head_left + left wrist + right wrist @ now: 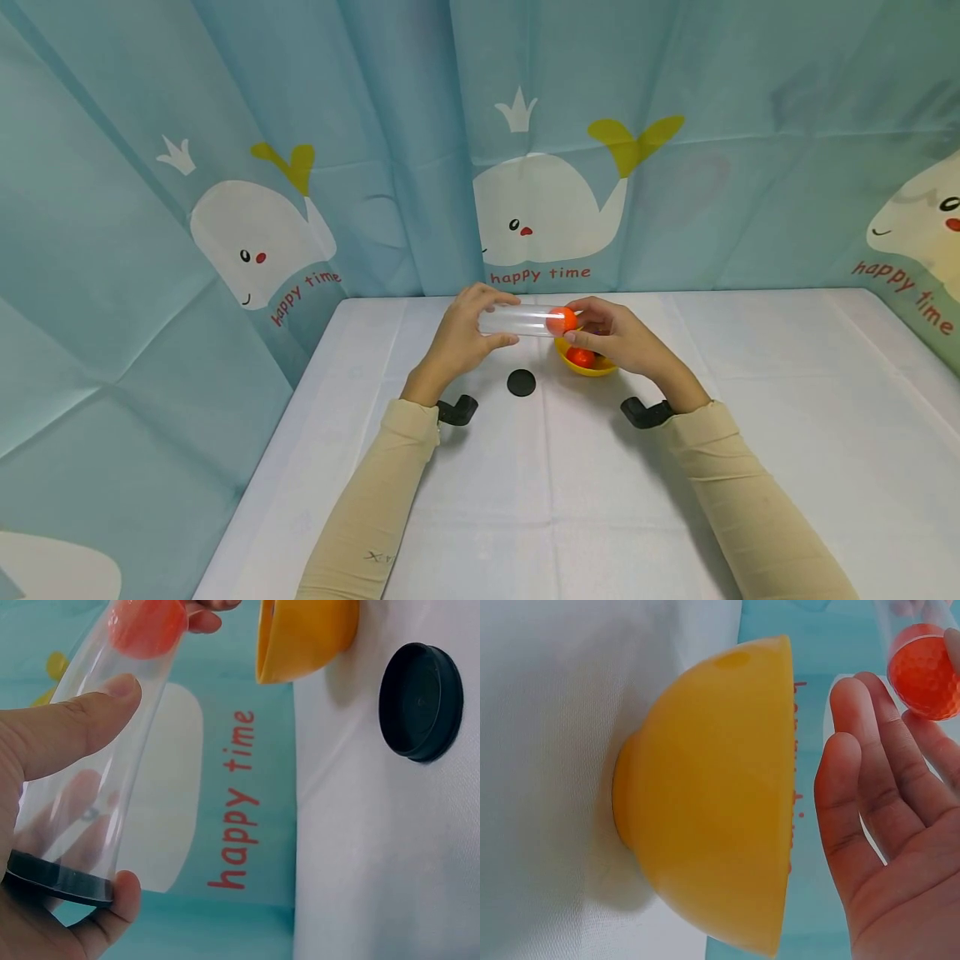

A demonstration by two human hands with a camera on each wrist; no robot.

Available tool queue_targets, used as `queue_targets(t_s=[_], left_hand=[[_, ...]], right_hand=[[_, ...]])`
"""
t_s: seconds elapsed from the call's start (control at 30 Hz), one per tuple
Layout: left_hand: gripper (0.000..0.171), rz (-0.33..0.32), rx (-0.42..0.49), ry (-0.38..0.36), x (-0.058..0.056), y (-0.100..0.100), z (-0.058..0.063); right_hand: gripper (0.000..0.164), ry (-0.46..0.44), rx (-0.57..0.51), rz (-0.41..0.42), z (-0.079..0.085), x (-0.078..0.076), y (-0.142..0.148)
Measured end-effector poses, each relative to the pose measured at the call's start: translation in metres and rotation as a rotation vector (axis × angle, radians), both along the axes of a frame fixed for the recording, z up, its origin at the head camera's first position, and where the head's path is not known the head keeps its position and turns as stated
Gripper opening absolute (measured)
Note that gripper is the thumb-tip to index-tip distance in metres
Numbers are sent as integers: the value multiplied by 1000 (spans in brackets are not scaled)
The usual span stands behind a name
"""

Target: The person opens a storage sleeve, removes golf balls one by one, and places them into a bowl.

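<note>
My left hand [459, 335] grips a clear plastic tube [516, 320], held level above the table. A black cap [60, 879] closes the tube's left end. At its right end sits an orange dimpled ball [924, 679], partly inside the mouth. My right hand [622, 337] pinches this ball between thumb and forefinger, its other fingers [838, 780] loosely extended. Just below that hand stands a yellow bowl [712, 802], with another orange ball [580, 357] inside; the rest of its contents is partly hidden. A loose black lid [420, 701] lies on the table left of the bowl.
A white cloth [487, 550] covers the table. Behind it and along the left side hangs a light-blue curtain [420, 100] printed with whales. Black wrist-worn mounts [459, 410] jut inward from both wrists.
</note>
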State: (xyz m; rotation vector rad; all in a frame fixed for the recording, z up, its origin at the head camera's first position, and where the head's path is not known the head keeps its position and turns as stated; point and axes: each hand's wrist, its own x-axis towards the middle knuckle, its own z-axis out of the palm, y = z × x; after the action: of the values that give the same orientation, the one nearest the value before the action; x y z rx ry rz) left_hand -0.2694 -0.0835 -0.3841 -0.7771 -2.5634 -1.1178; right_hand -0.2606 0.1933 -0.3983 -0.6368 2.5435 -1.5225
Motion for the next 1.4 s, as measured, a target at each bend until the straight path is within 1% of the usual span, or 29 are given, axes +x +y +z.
queue_targets(t_s=[0.2, 0.33, 0.5, 0.63, 0.8, 0.93, 1.1, 1.23, 1.4], left_hand=[[51, 2, -10, 13, -1, -1, 0], [50, -8, 21, 15, -1, -2, 0], [49, -17, 69, 4, -2, -6, 1], [50, -14, 78, 4, -3, -8, 1], [50, -20, 89, 3, -4, -8, 1], [50, -15, 90, -2, -3, -8, 1], [50, -8, 84, -5, -3, -7, 0], [50, -5, 83, -15, -3, -7, 0], [50, -6, 84, -15, -2, -7, 0]], right_hand=[[46, -35, -14, 13, 0, -1, 1], [47, -47, -13, 11, -2, -3, 1], [49, -50, 15, -19, -5, -5, 3], [50, -53, 29, -49, -5, -5, 5], [52, -52, 32, -79, 0, -3, 9], [50, -40, 34, -88, 2, -3, 13], [44, 8, 45, -93, 1, -4, 19], [40, 41, 66, -100, 0, -6, 24], [40, 76, 107, -121, -2, -8, 29]])
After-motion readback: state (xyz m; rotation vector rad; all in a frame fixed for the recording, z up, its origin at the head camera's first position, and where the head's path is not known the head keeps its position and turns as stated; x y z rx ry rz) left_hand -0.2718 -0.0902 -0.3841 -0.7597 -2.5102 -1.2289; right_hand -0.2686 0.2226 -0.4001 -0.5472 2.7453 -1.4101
